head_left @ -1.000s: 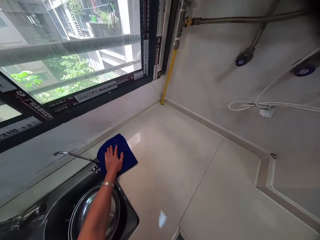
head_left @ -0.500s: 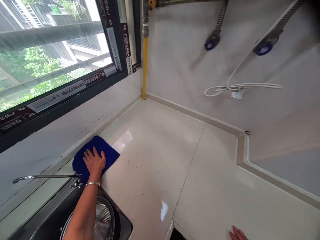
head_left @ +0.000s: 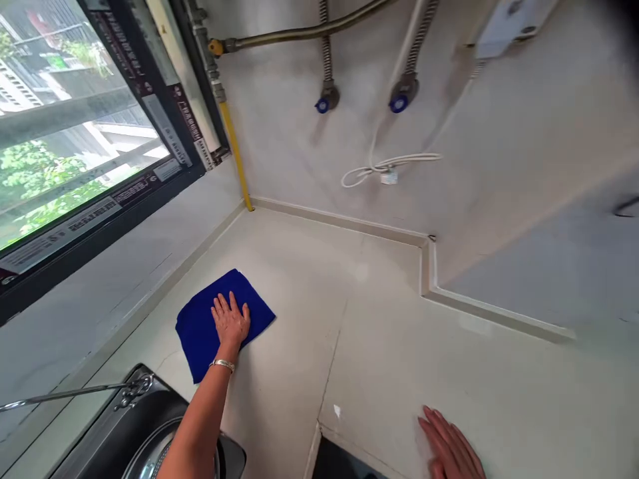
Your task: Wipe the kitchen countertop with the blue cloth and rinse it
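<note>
My left hand point(head_left: 230, 321) lies flat, fingers spread, on a folded blue cloth point(head_left: 202, 329) that rests on the pale countertop point(head_left: 379, 332). A bracelet circles that wrist. The cloth sits beyond the sink's far corner, away from the window wall. My right hand point(head_left: 450, 446) rests flat and open on the countertop near its front edge, at the lower right, holding nothing.
A dark sink point(head_left: 130, 432) with a thin tap point(head_left: 70, 394) is at the lower left. A window point(head_left: 60, 153) runs along the left wall. A yellow pipe point(head_left: 236, 157), two blue valves point(head_left: 323, 104) and a white cord point(head_left: 384, 166) are on the back wall.
My left hand has slid the blue cloth away from the window wall, toward the middle of the counter. My right hand has come further into view. The camera has turned right.
</note>
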Tool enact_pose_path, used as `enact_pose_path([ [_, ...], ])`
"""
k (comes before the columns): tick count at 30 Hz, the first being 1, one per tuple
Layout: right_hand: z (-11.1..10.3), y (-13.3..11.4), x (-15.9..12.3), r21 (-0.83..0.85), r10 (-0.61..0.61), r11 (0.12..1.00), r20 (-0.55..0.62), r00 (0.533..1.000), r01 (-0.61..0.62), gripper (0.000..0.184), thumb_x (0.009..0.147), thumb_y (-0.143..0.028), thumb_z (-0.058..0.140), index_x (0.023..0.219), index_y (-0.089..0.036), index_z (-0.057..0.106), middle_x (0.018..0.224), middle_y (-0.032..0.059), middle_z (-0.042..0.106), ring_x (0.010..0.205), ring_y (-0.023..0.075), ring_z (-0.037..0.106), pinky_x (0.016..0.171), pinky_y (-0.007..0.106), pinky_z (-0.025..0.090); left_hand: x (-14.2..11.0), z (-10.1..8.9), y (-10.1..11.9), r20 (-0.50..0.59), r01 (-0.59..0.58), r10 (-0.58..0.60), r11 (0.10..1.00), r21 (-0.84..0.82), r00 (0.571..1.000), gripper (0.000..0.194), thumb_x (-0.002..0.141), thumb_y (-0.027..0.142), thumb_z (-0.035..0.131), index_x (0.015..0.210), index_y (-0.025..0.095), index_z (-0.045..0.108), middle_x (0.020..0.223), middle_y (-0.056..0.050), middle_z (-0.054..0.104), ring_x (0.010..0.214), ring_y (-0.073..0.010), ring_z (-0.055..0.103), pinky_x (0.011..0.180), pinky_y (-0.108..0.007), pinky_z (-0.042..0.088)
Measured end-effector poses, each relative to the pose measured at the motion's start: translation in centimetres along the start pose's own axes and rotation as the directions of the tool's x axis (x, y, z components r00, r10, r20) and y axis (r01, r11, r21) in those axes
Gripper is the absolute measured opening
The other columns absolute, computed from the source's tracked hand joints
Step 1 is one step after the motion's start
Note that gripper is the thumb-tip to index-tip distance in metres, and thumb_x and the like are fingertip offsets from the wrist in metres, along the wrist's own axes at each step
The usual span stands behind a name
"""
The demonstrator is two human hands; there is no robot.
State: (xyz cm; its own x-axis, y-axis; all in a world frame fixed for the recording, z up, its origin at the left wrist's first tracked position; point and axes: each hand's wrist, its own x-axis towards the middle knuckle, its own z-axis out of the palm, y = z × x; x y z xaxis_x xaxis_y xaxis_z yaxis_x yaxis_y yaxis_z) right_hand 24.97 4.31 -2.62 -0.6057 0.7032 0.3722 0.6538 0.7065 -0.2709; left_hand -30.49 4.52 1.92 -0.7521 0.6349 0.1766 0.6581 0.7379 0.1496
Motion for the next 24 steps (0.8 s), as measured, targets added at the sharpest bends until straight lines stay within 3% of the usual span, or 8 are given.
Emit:
enact_pose_path([
  [5, -0.4, -1.2, 0.7, 0.124, 0.074, 0.99, -0.104, 0.992, -0.061, 0.054, 0.09, -0.017, 0.042, 0.143, -0.026, 0.046, 0.145, 0.0064, 0.054, 0.134, 0.0251, 0.05, 0.112, 0.05, 0.045, -4.4, -0.2, 4.9, 0.033, -0.185, 0.186, 0.982, -0.032, 0.982, 0.065, 0.095, 0.041, 0.032, 0.149, 0.006, 0.033, 0.159, -0.027, 0.027, 0.15, -0.0395, 0.019, 0.12, -0.058, 0.023],
  [9, -0.9, -1.7, 0.8, 0.226, 0.227, 0.957, -0.206, 0.952, -0.18, 0.042, 0.094, -0.02, 0.039, 0.132, -0.025, 0.056, 0.136, 0.0082, 0.06, 0.13, 0.0252, 0.054, 0.105, 0.051, 0.053, -9.5, 0.1, 8.8, 0.002, -0.362, 0.363, 0.93, -0.058, 0.932, 0.064, 0.096, 0.041, 0.031, 0.149, 0.005, 0.035, 0.16, -0.027, 0.027, 0.15, -0.0395, 0.019, 0.12, -0.059, 0.024],
  [11, -1.6, -1.9, 0.8, 0.302, 0.341, 0.919, -0.289, 0.895, -0.253, 0.038, 0.096, -0.025, 0.037, 0.128, -0.024, 0.059, 0.131, 0.0092, 0.064, 0.125, 0.0254, 0.057, 0.101, 0.05, 0.056, -12.2, 0.3, 10.9, -0.019, -0.438, 0.438, 0.896, -0.074, 0.899, 0.063, 0.096, 0.042, 0.031, 0.148, 0.007, 0.036, 0.159, -0.025, 0.029, 0.151, -0.0381, 0.019, 0.12, -0.058, 0.025],
  [13, -2.7, -2.0, 0.6, 0.416, 0.492, 0.843, -0.341, 0.801, -0.341, 0.037, 0.097, -0.032, 0.038, 0.124, -0.023, 0.062, 0.125, 0.01, 0.066, 0.12, 0.025, 0.061, 0.096, 0.046, 0.058, -14.6, 0.3, 13.1, -0.032, -0.503, 0.502, 0.86, -0.092, 0.864, 0.062, 0.097, 0.042, 0.031, 0.149, 0.009, 0.035, 0.16, -0.023, 0.03, 0.151, -0.0361, 0.019, 0.12, -0.058, 0.026],
  [16, -5.1, -1.5, -0.7, 0.58, 0.675, 0.693, -0.316, 0.666, -0.427, 0.037, 0.097, -0.039, 0.041, 0.117, -0.02, 0.066, 0.118, 0.0108, 0.07, 0.11, 0.0232, 0.066, 0.091, 0.039, 0.059, -18.2, 0.3, 16.3, -0.042, -0.588, 0.587, 0.801, -0.113, 0.808, 0.061, 0.097, 0.041, 0.033, 0.15, 0.011, 0.033, 0.161, -0.021, 0.028, 0.151, -0.0351, 0.017, 0.12, -0.059, 0.027],
  [18, -7.0, -0.8, -2.3, 0.648, 0.724, 0.628, -0.284, 0.629, -0.431, 0.035, 0.095, -0.04, 0.044, 0.112, -0.019, 0.068, 0.115, 0.011, 0.071, 0.103, 0.0215, 0.068, 0.086, 0.035, 0.06, -20.5, 0.2, 18.4, -0.041, -0.64, 0.64, 0.759, -0.121, 0.767, 0.061, 0.096, 0.04, 0.036, 0.15, 0.012, 0.033, 0.161, -0.021, 0.027, 0.151, -0.0357, 0.018, 0.12, -0.059, 0.027],
  [24, -11.2, 0.8, -8.4, 0.743, 0.798, 0.498, -0.191, 0.571, -0.447, 0.033, 0.093, -0.043, 0.048, 0.103, -0.022, 0.071, 0.11, 0.0094, 0.073, 0.073, 0.0155, 0.069, 0.066, 0.025, 0.06, -28.0, 0.1, 24.3, -0.052, -0.785, 0.788, 0.602, -0.145, 0.613, 0.066, 0.094, 0.034, 0.042, 0.154, 0.016, 0.021, 0.163, -0.02, 0.022, 0.151, -0.0344, 0.016, 0.12, -0.058, 0.03],
])
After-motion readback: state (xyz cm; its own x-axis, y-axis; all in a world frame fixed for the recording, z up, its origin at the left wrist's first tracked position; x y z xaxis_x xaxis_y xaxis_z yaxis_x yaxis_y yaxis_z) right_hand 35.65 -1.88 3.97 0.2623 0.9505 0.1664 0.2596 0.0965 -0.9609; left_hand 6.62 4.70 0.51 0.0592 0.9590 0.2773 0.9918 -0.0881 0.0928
